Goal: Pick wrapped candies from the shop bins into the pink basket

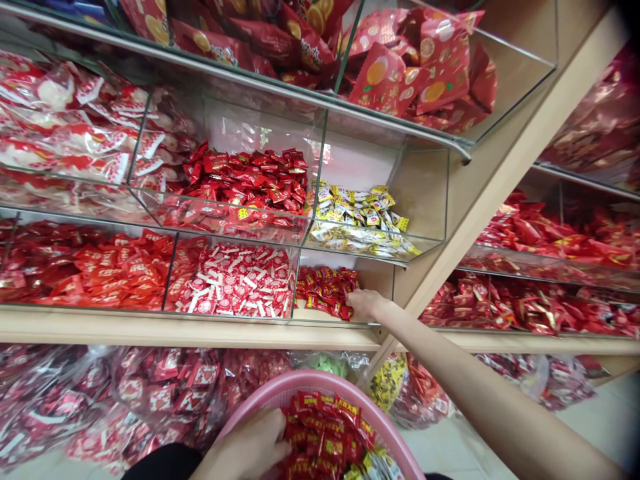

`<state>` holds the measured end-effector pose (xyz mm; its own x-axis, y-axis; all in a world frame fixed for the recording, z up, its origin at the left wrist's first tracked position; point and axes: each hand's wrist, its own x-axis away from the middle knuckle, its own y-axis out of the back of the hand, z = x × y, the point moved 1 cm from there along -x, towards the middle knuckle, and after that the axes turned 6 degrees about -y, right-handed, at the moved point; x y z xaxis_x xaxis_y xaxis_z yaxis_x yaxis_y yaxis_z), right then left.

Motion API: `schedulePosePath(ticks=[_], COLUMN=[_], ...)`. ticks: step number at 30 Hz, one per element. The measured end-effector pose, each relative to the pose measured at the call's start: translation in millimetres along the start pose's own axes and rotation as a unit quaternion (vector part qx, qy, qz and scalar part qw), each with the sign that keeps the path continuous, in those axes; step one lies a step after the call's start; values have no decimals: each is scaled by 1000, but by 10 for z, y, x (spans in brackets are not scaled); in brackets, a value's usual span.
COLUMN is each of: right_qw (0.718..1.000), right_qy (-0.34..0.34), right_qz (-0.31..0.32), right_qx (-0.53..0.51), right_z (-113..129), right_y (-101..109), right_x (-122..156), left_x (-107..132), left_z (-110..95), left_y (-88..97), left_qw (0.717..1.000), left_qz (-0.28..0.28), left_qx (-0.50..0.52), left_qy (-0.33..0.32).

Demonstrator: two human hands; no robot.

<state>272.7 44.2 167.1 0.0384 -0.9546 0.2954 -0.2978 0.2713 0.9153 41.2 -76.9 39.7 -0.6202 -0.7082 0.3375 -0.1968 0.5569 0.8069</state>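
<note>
My right hand (369,305) reaches into a low glass compartment, its bent fingers closed at the right edge of a small pile of red wrapped candies (326,287). Below the shelf stands a pink plastic basket (300,378) holding red wrapped candies (325,433) with yellow lettering. Some white-and-yellow wrapped candies (375,465) lie at its lower right. My left hand (260,440) is over the basket's left side, fingers curled in beside the red candies. Whatever that hand grips is hidden under the fingers.
Glass-fronted compartments hold red-and-white candies (235,280), orange-red packets (123,267) and yellow-and-white candies (355,207). A slanting wooden upright (480,180) stands right of my right hand. Filled clear bags (165,387) lie beneath the wooden shelf edge (200,331).
</note>
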Motion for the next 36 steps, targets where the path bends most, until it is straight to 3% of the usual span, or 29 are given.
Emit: schedulePosePath(ticks=[6,12,16,20,23,26,31,36], right_qw=[998,958,944,927,903,899,970,988], right_qy=[14,47,90,150,206,235,160,129], right_qz=[20,48,-2,-39,-13,36,17,21], right_qx=[-62,-279,-318,-341,-376,-368,-185,-87], right_z=[-114,-195,-256,-261,-152,34,349,620], right_y=[26,142,314,399,251,-100,-698,-839], right_x=[9,99,361,798,1092,1187,1034,975], left_x=[-15,-13,0,3,-8,-26,-22,1], left_z=[17,-1,-45,-54,-47,-45,-68,-70], left_y=[-16,7,62,81,70,58,71,76], left_qw=[1000,1000,1000,999,999,999,999,1000], left_qz=[4,6,4,9,17,21,19,5], left_qx=[-1,-15,8,18,16,20,17,9], left_qy=[3,-7,-23,-28,-26,-30,-21,-17])
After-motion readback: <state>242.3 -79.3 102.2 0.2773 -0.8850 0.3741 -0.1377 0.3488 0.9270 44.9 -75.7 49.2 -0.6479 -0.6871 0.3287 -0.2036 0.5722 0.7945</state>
